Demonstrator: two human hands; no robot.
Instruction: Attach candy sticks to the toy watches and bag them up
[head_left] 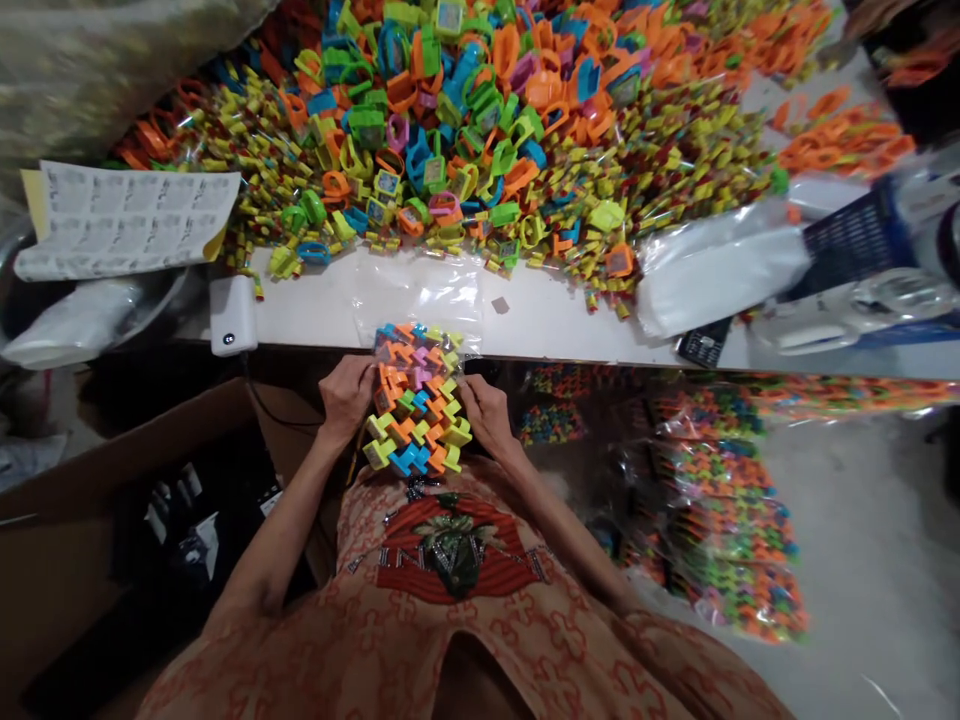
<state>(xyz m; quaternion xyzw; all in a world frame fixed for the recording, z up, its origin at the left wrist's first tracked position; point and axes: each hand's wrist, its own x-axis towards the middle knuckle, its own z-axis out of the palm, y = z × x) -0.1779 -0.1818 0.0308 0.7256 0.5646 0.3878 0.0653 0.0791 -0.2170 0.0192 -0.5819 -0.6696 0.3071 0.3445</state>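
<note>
A block of toy watches (417, 420), stacked in rows of orange, yellow, blue, green and purple, stands between my hands at the table's front edge. The clear plastic bag (420, 290) lies on the table and covers the block's far end; its near end is uncovered. On the block's left side, my left hand (347, 397) is closed, pinching the bag's edge. My right hand (487, 408) is closed at the right side, also gripping the bag's edge. The fingertips of both hands are partly hidden against the block.
Loose toy watches (435, 130) and small yellow-red pieces (675, 160) heap across the table. A sticker sheet (135, 215), white power bank (233, 316), stack of plastic bags (720, 265) and phone (703, 343) lie around. Packed bags (727, 500) stand below right; a cardboard box (202, 440) is left.
</note>
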